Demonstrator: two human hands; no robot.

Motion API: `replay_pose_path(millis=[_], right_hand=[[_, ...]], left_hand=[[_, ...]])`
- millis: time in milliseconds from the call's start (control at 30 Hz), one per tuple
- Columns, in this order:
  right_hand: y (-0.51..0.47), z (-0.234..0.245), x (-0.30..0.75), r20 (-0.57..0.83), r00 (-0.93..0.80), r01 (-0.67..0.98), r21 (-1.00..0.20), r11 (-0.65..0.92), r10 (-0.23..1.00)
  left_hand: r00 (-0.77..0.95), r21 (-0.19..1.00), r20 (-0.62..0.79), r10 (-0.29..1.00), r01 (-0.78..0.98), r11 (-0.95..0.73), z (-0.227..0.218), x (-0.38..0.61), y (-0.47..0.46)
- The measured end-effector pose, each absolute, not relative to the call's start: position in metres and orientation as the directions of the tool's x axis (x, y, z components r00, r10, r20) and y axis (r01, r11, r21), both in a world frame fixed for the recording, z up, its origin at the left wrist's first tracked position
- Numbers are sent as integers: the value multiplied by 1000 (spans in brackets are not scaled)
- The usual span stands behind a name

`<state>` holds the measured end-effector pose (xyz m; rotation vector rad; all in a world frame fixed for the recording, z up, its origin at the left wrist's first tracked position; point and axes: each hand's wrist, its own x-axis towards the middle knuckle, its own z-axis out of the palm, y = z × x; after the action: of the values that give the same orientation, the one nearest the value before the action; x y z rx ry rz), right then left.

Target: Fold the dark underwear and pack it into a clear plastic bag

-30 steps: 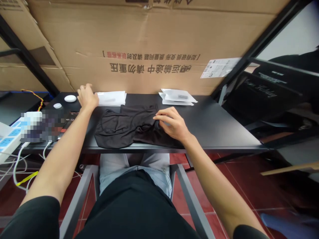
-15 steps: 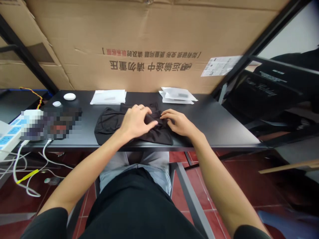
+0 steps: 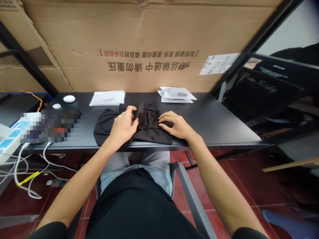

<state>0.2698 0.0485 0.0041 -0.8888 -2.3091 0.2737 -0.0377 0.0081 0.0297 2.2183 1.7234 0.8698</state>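
Observation:
A soft black cloth (image 3: 149, 131), loosely folded and wrinkled, lies along the front of the dark table; its exact kind is unclear. My left hand (image 3: 124, 125) is curled over its middle, with a raised bit of fabric between the thumb and the bent fingers. At the right edge of the cloth, the thumb and fingertips of my right hand (image 3: 175, 124) come together on the fabric. Part of the cloth under my left palm is hidden.
Behind the cloth lie a white packet (image 3: 107, 98) and stacked translucent packets (image 3: 177, 94). A cardboard sheet (image 3: 149, 30) stands along the back. At left are a white oval case (image 3: 69, 99), a small white cap (image 3: 56, 106), a power strip (image 3: 11, 139) and white cables (image 3: 46, 154).
My left hand has moved left across the cloth and curled more, uncovering wrinkled fabric in the middle. My right thumb and fingers have drawn closer together at the right edge.

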Motion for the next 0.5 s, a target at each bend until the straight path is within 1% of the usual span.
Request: replay_pose_path(millis=[67,133,233,333,433,500], right_hand=[[48,4,270,498,-562,525,-401,750,660],[48,4,269,500,-561,528,-399,750,660],[48,4,269,496,-560,541,-388,746,664],[48,3,268,485,-562,550,-386,741,670],[48,3,267,488,-555,546,-397,738,673],[48,2,266,489,-550,540,-411,735,677]], left_hand=[[62,498,286,956,843,-203,27,-61,-2],[-3,469,283,959,873,-135,24,-78,-12],[-47,394,383,922,912,-117,23,-79,-21],[50,344,443,895,913,-221,25,-57,-19],[157,289,419,894,910,-296,28,-31,-7],[176,273,395,902,915,-298,29,-25,2]])
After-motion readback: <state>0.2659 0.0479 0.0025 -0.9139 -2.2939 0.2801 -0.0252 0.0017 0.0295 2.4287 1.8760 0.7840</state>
